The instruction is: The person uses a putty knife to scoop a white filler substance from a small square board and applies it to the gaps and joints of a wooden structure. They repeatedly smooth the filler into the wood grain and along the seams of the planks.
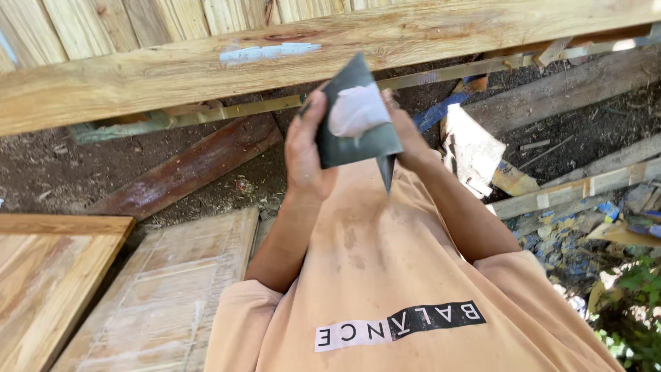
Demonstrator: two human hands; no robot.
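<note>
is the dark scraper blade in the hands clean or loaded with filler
Loaded: a pale pinkish-white lump of filler sits on the dark flat blade, held between left hand and right hand.

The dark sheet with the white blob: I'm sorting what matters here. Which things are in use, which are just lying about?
In use:
left hand
right hand
dark sheet
white filler
smeared plank

Lying about:
door panels
reddish board
scrap timber

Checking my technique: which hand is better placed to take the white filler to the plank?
Probably right: the right hand sits behind the dark plate, nearer the plank; the left hand grips the plate's edge.
</note>
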